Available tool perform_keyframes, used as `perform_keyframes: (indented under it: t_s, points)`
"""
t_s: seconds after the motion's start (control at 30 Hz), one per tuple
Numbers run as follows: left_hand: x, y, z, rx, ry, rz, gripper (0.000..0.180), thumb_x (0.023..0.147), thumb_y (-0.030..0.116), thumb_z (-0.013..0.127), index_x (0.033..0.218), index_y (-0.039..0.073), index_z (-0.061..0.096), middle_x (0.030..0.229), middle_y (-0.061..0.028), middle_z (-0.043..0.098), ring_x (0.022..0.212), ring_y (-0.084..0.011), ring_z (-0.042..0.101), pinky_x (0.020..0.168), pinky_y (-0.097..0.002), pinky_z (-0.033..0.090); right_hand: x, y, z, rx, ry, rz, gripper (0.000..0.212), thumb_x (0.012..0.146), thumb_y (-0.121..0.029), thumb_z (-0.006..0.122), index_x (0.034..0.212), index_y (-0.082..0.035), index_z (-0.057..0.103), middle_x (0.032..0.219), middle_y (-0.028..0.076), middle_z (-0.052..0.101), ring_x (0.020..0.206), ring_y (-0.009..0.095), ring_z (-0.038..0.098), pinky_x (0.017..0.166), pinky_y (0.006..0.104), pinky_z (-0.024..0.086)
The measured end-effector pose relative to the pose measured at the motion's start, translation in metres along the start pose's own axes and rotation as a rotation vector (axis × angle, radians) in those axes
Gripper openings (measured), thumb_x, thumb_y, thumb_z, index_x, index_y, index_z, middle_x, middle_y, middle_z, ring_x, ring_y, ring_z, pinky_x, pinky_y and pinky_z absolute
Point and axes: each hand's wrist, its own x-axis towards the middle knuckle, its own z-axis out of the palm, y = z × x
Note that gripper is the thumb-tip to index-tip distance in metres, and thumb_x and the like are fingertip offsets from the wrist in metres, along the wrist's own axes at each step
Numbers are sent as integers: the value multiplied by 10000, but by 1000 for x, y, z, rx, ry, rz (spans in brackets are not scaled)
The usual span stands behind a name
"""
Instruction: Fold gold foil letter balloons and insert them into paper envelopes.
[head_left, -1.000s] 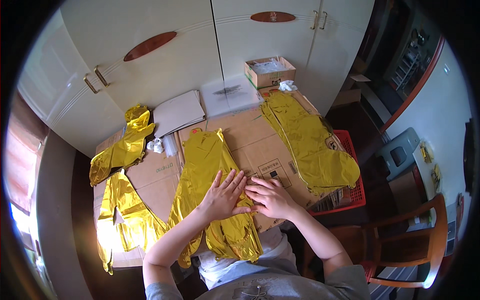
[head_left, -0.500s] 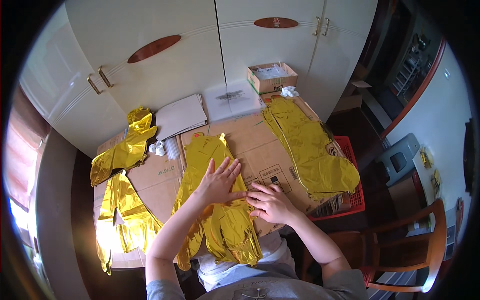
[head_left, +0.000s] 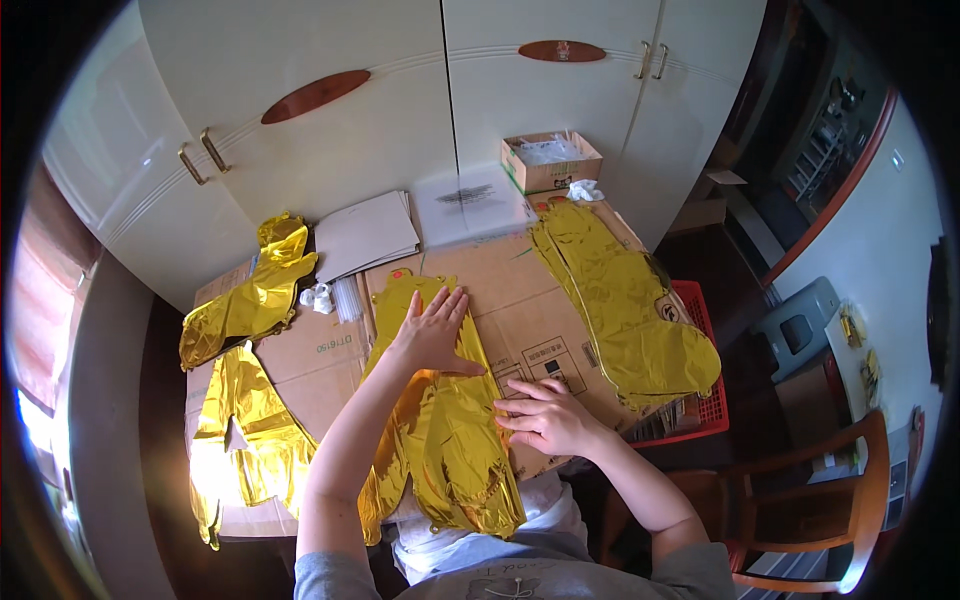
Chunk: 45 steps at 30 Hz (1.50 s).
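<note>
A flat, deflated gold foil balloon (head_left: pixel 455 440) lies lengthwise in front of me on a cardboard-covered table (head_left: pixel 490 270), its near end at the table's front edge by my shirt. My left hand (head_left: pixel 432 335) rests palm down on its upper part, fingers spread and thumb stretched to the right. At the balloon's right edge, my right hand (head_left: pixel 548 418) lies with fingers extended, its fingertips at the foil's border. Nothing is visibly gripped in either hand. Both forearms partly cover the balloon's lower left side.
More flat gold foil balloons (head_left: pixel 630 310) are stacked at the right; others lie at the far left (head_left: pixel 260 290) and near left (head_left: pixel 250 430). Behind are grey sheets (head_left: pixel 365 232), a clear plastic sheet (head_left: pixel 470 205) and an open carton (head_left: pixel 550 165). A red basket (head_left: pixel 715 400) and wooden chair (head_left: pixel 800 500) stand right.
My left hand has slid slightly farther up the balloon, its fingers still spread. My right hand has shifted slightly nearer me, so the hands are now farther apart.
</note>
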Motion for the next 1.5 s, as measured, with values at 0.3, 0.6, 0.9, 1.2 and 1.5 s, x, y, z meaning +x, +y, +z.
perform_keyframes:
  t_s: [0.3,0.6,0.9,1.2,1.5]
  points:
    - [4,-2,8,-24,8,-24,1390,539,910,539,1481,-37,156,1555,-169,181,1454,-310,126,1135,-594,135,-9,-4,-12,38,-72,-83,224,801,-257,705,1015,-200,736,1194,-39,658,1271,198,486,1056,393,348]
    - [3,-2,9,-59,11,-31,1396,531,912,541,1482,-35,158,1556,-178,170,1454,-328,110,1141,-586,115,-10,-8,-25,191,-145,-93,142,830,-230,691,944,-170,751,1086,-37,701,1233,190,532,1048,404,375]
    - [3,-3,11,-64,24,-30,1379,532,880,580,1490,-15,152,1563,-168,159,1460,-314,84,1141,-587,104,59,24,10,-121,152,77,386,884,-277,626,1191,-42,607,1259,115,595,1223,250,525,1066,430,354]
    - [2,-4,10,-130,20,-23,1339,541,787,671,1481,-26,172,1563,-193,124,1456,-353,69,1143,-576,94,54,29,25,-176,77,56,489,877,-330,615,1233,1,562,1317,133,550,1280,275,465,1091,449,318]
    - [3,-6,11,-164,22,-20,1299,596,820,611,1473,-42,195,1563,-199,118,1454,-369,50,1150,-550,85,49,29,23,-178,43,43,455,878,-334,613,1203,-16,603,1287,118,581,1284,273,464,1087,472,314]
